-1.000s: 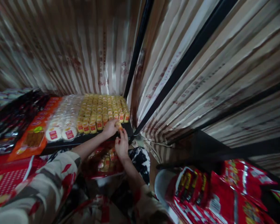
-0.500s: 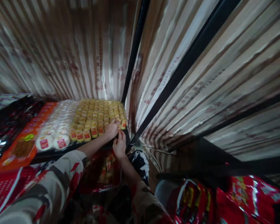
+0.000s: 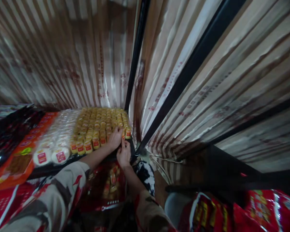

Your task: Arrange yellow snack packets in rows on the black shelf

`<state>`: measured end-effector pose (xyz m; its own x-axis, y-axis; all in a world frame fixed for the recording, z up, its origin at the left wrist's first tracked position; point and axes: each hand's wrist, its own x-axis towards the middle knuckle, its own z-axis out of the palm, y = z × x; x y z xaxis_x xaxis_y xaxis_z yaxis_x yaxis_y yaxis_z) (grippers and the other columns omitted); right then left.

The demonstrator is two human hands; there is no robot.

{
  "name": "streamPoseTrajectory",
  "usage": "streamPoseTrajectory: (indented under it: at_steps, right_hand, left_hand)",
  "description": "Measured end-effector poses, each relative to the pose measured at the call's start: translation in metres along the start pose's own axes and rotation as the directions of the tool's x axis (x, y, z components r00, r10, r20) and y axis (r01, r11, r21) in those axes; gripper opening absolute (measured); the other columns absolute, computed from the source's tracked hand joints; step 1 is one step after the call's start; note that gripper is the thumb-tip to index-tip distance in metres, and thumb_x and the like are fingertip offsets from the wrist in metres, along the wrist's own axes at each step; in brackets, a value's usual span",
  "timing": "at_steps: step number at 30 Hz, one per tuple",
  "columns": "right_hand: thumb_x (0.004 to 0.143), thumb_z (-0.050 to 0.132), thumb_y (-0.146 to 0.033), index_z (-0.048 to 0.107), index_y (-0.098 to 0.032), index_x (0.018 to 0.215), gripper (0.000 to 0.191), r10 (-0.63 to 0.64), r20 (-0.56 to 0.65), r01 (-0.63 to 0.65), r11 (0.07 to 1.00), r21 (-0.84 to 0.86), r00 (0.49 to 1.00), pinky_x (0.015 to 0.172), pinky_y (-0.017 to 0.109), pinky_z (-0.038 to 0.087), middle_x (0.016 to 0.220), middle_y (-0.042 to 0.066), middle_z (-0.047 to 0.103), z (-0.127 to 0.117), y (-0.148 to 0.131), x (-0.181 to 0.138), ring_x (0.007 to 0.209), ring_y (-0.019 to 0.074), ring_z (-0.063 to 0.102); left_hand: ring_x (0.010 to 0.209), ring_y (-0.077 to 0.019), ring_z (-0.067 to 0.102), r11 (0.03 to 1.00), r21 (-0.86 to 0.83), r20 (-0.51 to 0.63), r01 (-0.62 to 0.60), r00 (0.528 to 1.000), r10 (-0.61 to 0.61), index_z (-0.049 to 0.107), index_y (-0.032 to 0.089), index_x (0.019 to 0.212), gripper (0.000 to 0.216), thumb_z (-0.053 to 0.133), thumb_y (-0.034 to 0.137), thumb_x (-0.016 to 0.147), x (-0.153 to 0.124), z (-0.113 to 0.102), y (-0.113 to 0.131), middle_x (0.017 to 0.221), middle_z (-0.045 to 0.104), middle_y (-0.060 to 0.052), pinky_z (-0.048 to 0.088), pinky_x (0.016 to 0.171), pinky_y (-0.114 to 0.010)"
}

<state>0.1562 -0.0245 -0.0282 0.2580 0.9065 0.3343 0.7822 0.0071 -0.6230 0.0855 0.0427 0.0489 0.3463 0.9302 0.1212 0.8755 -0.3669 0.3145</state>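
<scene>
Rows of small yellow wrapped cakes (image 3: 96, 144) with red labels stand on a dark shelf (image 3: 130, 145). At the right front of these rows, my left hand (image 3: 115, 138) has its fingers closed around one wrapped cake (image 3: 123, 134), mostly hidden by the fingers. My right hand (image 3: 124, 154) is just below, its fingertips pinched at the front of that same cake. One more wrapped cake (image 3: 128, 133) stands at the right end, beside my fingers. Beneath my arms, a red basket (image 3: 108, 203) holds more small wrapped pieces.
Left of the cakes lie round white packs (image 3: 60, 156), an orange pack (image 3: 16, 164) and dark shiny packs (image 3: 12, 129). A black post (image 3: 164, 111) rises by the shelf's right end, before a striped curtain (image 3: 195, 93). Red bags (image 3: 261, 206) sit at the lower right.
The view has tilted slightly, so the shelf and cakes sit a little lower. Both hands stay at the same cake, my right hand's fingertips now pressed closer to it.
</scene>
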Motion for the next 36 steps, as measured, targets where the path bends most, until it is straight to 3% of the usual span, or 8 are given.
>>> streamPoseTrajectory:
  at_steps: [5, 10, 14, 17, 24, 30, 36]
  right_hand:
    - [0.074, 0.043, -0.006, 0.049, -0.018, 0.128, 0.057, 0.000, 0.032, 0.000, 1.000, -0.022, 0.999, 0.092, 0.033, 0.044, 0.114, 0.012, 0.050, -0.003, 0.000, 0.001, 0.106, 0.0213, 0.049]
    - [0.080, 0.043, -0.014, 0.051, -0.018, 0.127, 0.047, 0.037, 0.055, -0.037, 0.999, 0.004, 0.998, 0.090, 0.035, 0.046, 0.116, 0.012, 0.051, 0.000, 0.002, 0.002, 0.106, 0.0225, 0.050]
    - [0.081, 0.034, -0.011, 0.048, -0.016, 0.128, 0.049, 0.050, -0.088, -0.031, 0.978, 0.206, 0.995, 0.092, 0.035, 0.046, 0.118, 0.013, 0.051, 0.005, 0.011, 0.001, 0.110, 0.0198, 0.050]
    - [0.085, 0.027, -0.013, 0.042, -0.012, 0.131, 0.048, 0.075, -0.199, -0.014, 0.956, 0.292, 0.977, 0.098, 0.039, 0.042, 0.130, 0.016, 0.045, 0.006, 0.020, 0.004, 0.123, 0.0200, 0.042]
    - [0.082, 0.030, -0.013, 0.032, -0.008, 0.138, 0.055, 0.108, -0.109, -0.082, 0.972, 0.219, 0.988, 0.112, 0.042, 0.023, 0.146, 0.013, 0.029, 0.004, 0.021, 0.030, 0.137, 0.0191, 0.021]
    - [0.079, 0.032, -0.008, 0.040, -0.010, 0.134, 0.056, 0.005, -0.069, 0.008, 0.982, 0.187, 0.998, 0.111, 0.036, 0.026, 0.143, 0.011, 0.037, 0.004, 0.024, 0.038, 0.135, 0.0158, 0.028]
    - [0.079, 0.029, -0.006, 0.040, -0.007, 0.134, 0.056, -0.065, -0.076, 0.074, 0.989, 0.130, 0.995, 0.111, 0.039, 0.027, 0.143, 0.014, 0.036, 0.005, 0.034, 0.033, 0.135, 0.0164, 0.027]
  left_hand:
    - [0.092, -0.0160, 0.058, 0.997, -0.037, -0.038, -0.063, 0.997, 0.062, 0.052, 0.016, 0.112, 0.028, 0.037, 0.019, 0.089, -0.026, 0.018, -0.004, 0.116, 0.047, -0.010, 0.050, 0.077, -0.026]
    - [0.104, -0.0164, 0.055, 0.988, -0.143, -0.073, -0.066, 0.996, 0.056, 0.052, 0.016, 0.114, 0.032, 0.037, 0.012, 0.086, -0.042, 0.033, -0.008, 0.120, 0.050, -0.009, 0.049, 0.087, -0.027]
    - [0.109, -0.0186, 0.053, 0.985, -0.154, -0.090, -0.075, 0.994, 0.061, 0.050, 0.013, 0.117, 0.040, 0.037, 0.006, 0.081, -0.044, 0.038, -0.013, 0.126, 0.048, -0.011, 0.047, 0.094, -0.031]
    - [0.115, -0.0199, 0.050, 0.988, -0.124, -0.091, -0.097, 0.992, 0.086, 0.049, 0.013, 0.121, 0.045, 0.035, 0.003, 0.080, -0.044, 0.039, -0.017, 0.128, 0.048, -0.012, 0.045, 0.097, -0.033]
    - [0.108, -0.0231, 0.056, 0.999, -0.002, -0.024, -0.040, 0.999, 0.040, 0.039, 0.015, 0.132, 0.054, 0.036, 0.005, 0.079, -0.047, 0.040, -0.013, 0.134, 0.040, -0.015, 0.052, 0.083, -0.033]
    - [0.126, -0.0235, 0.041, 0.998, 0.005, -0.023, -0.063, 0.998, 0.063, 0.037, 0.016, 0.133, 0.059, 0.039, 0.003, 0.076, -0.046, 0.044, -0.010, 0.139, 0.036, -0.015, 0.049, 0.091, -0.034]
    - [0.128, -0.0235, 0.039, 0.997, -0.010, -0.069, -0.078, 0.995, 0.077, 0.033, 0.016, 0.135, 0.061, 0.038, 0.002, 0.076, -0.047, 0.056, -0.014, 0.142, 0.034, -0.014, 0.045, 0.097, -0.036]
